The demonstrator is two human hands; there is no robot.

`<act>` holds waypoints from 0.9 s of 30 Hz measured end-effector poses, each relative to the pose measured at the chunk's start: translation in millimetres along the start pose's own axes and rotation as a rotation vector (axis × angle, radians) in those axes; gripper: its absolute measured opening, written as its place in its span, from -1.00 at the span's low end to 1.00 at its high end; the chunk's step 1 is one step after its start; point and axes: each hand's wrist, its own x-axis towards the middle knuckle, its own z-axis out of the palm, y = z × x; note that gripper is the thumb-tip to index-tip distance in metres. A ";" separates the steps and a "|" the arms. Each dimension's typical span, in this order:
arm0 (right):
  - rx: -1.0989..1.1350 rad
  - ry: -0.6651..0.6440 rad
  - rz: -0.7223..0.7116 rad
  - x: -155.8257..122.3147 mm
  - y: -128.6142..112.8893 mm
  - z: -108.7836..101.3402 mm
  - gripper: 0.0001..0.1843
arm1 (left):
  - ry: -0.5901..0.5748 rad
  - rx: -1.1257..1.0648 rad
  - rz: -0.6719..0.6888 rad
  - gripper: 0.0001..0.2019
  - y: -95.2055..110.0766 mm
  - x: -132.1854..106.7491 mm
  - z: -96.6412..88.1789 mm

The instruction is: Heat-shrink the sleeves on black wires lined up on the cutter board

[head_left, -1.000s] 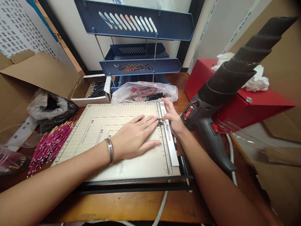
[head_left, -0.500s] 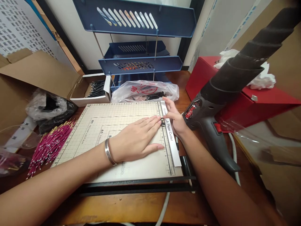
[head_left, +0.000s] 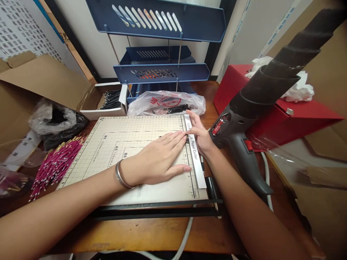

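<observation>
My left hand lies flat, fingers stretched out together, on the cream gridded board of the paper cutter. Thin dark pieces, apparently cord ends, show by its fingertips near the white guard strip; most of whatever lies beneath the palm is hidden. My right hand is at the strip's right side, its thumb reaching across to the left fingertips and its index finger stretched toward the far end. Its other fingers are largely hidden. Below the right wrist lies the cutter's black handle.
To the right stand a heat gun and a red box. Magenta cords with gold tips lie left. Behind are a white box of black cords, a plastic bag and a blue rack.
The view has shifted slightly. Both hands keep nearly the same places on the cutter, the left flat and the right at the strip.
</observation>
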 end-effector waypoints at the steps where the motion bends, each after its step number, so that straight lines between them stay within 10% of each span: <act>1: -0.001 0.001 0.002 -0.1 -0.1 0.0 -0.15 | 0.008 -0.005 -0.005 -0.02 0.2 -0.2 -0.2; 27: -0.025 -0.089 0.039 -1.5 -4.3 -4.6 -0.02 | 0.209 -0.037 -0.074 -0.25 -7.0 -2.6 -0.6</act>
